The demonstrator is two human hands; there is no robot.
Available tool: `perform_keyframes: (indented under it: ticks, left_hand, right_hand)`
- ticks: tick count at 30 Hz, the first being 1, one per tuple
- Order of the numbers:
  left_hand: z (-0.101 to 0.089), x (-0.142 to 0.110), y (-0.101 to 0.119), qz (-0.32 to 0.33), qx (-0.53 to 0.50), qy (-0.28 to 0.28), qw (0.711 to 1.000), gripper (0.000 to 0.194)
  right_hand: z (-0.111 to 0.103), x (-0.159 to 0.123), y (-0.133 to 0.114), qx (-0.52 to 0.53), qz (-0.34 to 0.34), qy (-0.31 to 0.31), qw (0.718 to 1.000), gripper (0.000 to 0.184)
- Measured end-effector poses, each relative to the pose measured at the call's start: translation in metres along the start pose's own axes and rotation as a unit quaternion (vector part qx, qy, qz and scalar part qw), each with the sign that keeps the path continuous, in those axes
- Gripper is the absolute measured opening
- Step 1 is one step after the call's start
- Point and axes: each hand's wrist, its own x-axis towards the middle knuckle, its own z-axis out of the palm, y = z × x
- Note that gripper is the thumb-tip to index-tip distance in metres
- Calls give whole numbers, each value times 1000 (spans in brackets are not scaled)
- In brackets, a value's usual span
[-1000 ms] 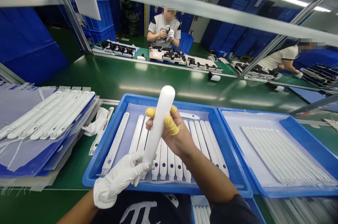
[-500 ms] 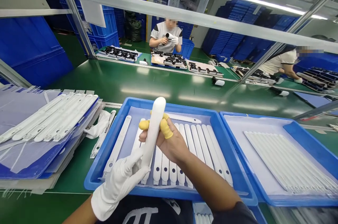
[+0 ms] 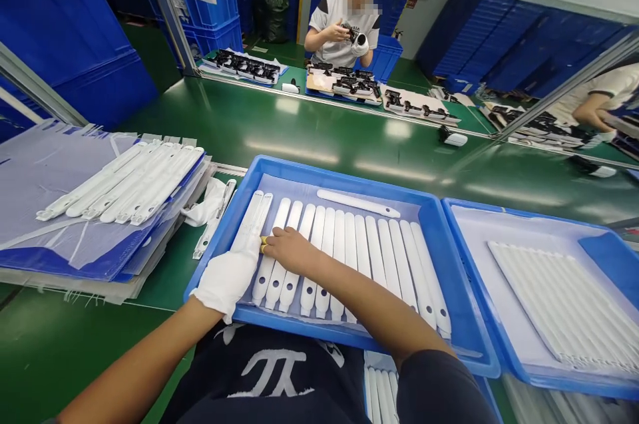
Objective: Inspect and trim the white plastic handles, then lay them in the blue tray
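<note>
My left hand [image 3: 225, 283], in a white glove, reaches over the near left corner of a blue tray [image 3: 469, 317]. Its closed fingers are on the lower part of a white plastic strip [image 3: 261, 216], which lies inner side up beside a similar strip [image 3: 244, 224]. My right hand [image 3: 289, 249], bare with yellow finger covers, comes across the tray from the right. Its closed fingertips grip that strip's right edge; the contact is partly hidden. Several smooth white strips [image 3: 364, 244], each with a dark round hole at the near end, lie side by side under my right forearm.
One strip [image 3: 357, 203] lies crosswise at the tray's far side. A second blue tray [image 3: 579, 231] with a row of strips stands right. More strips [image 3: 124, 184] lie on stacked sheets at left. Across the green bench [image 3: 319, 138], a co-worker [image 3: 344, 18] handles a black-and-white part.
The strip held upright before me is now down at the tray's left side, beside another strip. Both hands have lowered leftward with it, and my view has tilted down.
</note>
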Motion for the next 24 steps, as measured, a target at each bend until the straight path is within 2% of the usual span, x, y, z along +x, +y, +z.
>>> perform_keyframes:
  ticks: [4,6,8,10,12,13,14,16,17,18,19,20,22,24]
  left_hand:
    - [0,-4,-1,4,-3,-2,1000,36]
    - [-2,-7,-4,-5,-27,19,999,42]
    - [-4,-11,-6,14,-138,55,989,47]
    - [-8,-17,-4,74,-318,55,944,54]
    - [-9,-23,2,120,-475,-23,871,57]
    - [-9,-26,6,128,-527,-66,838,55]
    - [-7,-28,11,130,-563,-95,811,51]
    - [-3,-31,21,134,-605,-89,780,40]
    - [0,-31,25,144,-616,-67,771,36]
    - [2,-32,29,157,-624,-47,764,33]
    - [5,-32,32,170,-631,-38,756,32]
    - [7,-32,34,182,-637,-39,748,33]
    - [11,-32,37,193,-637,-49,745,36]
    - [15,-33,37,183,-620,-57,761,39]
  right_hand:
    - [-10,-3,4,-67,-3,-15,998,27]
    - [-17,-9,7,-86,3,-3,996,25]
    - [-25,-18,11,-98,14,22,995,23]
    - [-33,-28,13,-111,27,50,992,24]
    - [-39,-39,12,-116,18,143,983,29]
    - [-41,-44,10,-109,2,225,968,31]
    - [-42,-49,8,-93,-15,325,941,34]
    - [-44,-57,0,-20,-35,514,857,45]
    - [-46,-60,-4,38,-31,572,819,52]
    - [-48,-62,-9,111,-19,603,790,57]
    - [-51,-65,-14,197,-3,606,771,60]
    - [-55,-67,-19,292,12,582,758,59]
    - [-63,-70,-26,484,25,478,733,54]
    - [-70,-73,-31,628,7,351,694,61]
